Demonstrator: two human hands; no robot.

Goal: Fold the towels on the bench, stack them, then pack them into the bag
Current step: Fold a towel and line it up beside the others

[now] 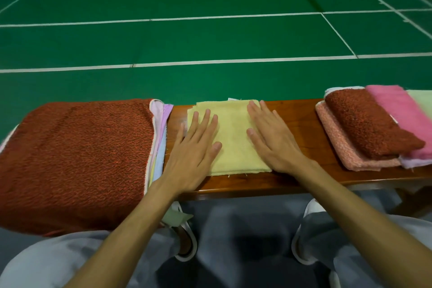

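Observation:
A folded pale yellow towel (233, 138) lies flat in the middle of the wooden bench (301, 119). My left hand (196, 145) rests palm down on its left edge, fingers spread. My right hand (271, 138) presses flat on its right side. Neither hand grips anything. At the left, a large rust-red towel (77, 161) covers a pile of pastel towels (160, 131) and hangs over the bench's near edge. At the right sits a stack of folded towels: a rust-red one (367, 124) on a salmon one (341, 147), beside a pink one (397, 107).
A green sports court floor (210, 37) with white lines stretches beyond the bench. My knees in grey trousers (245, 229) and white shoes are below the near edge. A pale green towel (423, 100) shows at the far right edge. No bag is in view.

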